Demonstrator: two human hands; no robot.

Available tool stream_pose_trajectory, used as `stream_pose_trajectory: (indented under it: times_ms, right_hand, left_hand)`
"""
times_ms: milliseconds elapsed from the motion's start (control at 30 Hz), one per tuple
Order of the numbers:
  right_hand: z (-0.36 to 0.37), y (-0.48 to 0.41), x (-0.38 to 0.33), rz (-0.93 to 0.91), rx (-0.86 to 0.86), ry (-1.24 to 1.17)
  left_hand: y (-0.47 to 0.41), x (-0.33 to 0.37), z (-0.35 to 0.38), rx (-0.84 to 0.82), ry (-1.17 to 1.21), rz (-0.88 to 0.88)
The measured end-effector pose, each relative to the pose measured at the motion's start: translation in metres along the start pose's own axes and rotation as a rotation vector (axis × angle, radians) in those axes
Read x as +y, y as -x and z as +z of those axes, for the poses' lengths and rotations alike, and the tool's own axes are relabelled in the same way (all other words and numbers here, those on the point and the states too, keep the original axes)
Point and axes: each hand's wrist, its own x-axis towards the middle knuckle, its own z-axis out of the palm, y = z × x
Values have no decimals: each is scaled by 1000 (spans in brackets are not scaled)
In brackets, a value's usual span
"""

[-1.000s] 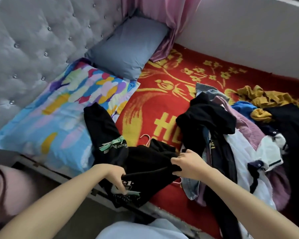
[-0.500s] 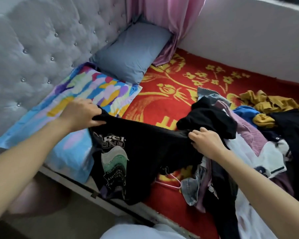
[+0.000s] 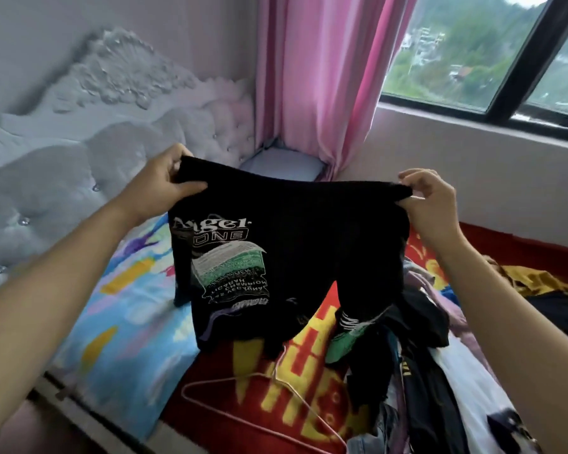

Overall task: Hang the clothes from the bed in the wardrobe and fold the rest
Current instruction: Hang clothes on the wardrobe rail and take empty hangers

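1. Fingers [image 3: 176, 155] of the left hand [image 3: 159, 181] curl over one top corner of the black shorts [image 3: 292, 231], with the thumb pressed on the near side. The right hand [image 3: 432, 208] pinches the other corner between thumb and forefinger, and its remaining fingers are lifted loose.
2. Held this way, the shorts hang spread in the air above the bed. The top edge is stretched nearly straight between the hands and the printed legs dangle. I cannot tell whether the hems touch the bed.
3. They look light, soft and limp, and they sag wherever nothing holds them. Nothing about them is fragile or slippery.
4. The thick top band is probably the best place to hold, since it bunches firmly under the thumb. Gripping lower down would likely let the cloth fold over itself.
5. A thin pink hanger [image 3: 225, 379] lies on the red bed cover [image 3: 276, 414] just below the shorts, within easy reach.
6. A heap of mixed clothes [image 3: 423, 371] lies to the right, and a colourful pillow [image 3: 122, 322] lies to the left.
7. Beyond them are the grey padded headboard [image 3: 63, 178], the pink curtain [image 3: 315, 77] and the window [image 3: 489, 44].
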Motion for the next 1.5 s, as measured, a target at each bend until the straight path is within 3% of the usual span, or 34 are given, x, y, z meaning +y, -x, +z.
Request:
stream_pose_trajectory:
  times_ms: [200,300,400,500,667,933,1033,1133,1200,1333,1500]
  right_hand:
    - [2,14,38,267,-98,7]
    - [0,28,56,343,-125,67]
    - [-9,43,74,503,-283,2]
    - [-19,56,92,631,-475,-67]
    - [-16,64,104,652,-520,-36]
    - [55,15,106,513,-109,49]
    - [86,18,127,476,-236,317]
    - [106,73,166,535,-416,486]
    - [111,130,190,596,-529,502]
    - [104,240,234,854,-678,577]
    - [96,310,272,1011,-760,700]
  left_hand:
    - [6,-16,29,-180,35,-180]
    - [10,-31,40,-276,-75,-347]
    - [21,-49,39,-406,-260,-468]
    - [36,-65,35,-444,-107,-549]
    - [51,-77,45,-229,258,-666]
    - [36,-71,56,197,-97,-375]
    - [39,-84,66,181,-162,-474]
    - [62,-112,76,159,-619,-557]
    - [85,-130,80,143,-771,-627]
    - [115,-167,88,85,-850,-676]
    - [128,-202,98,25,-798,-651]
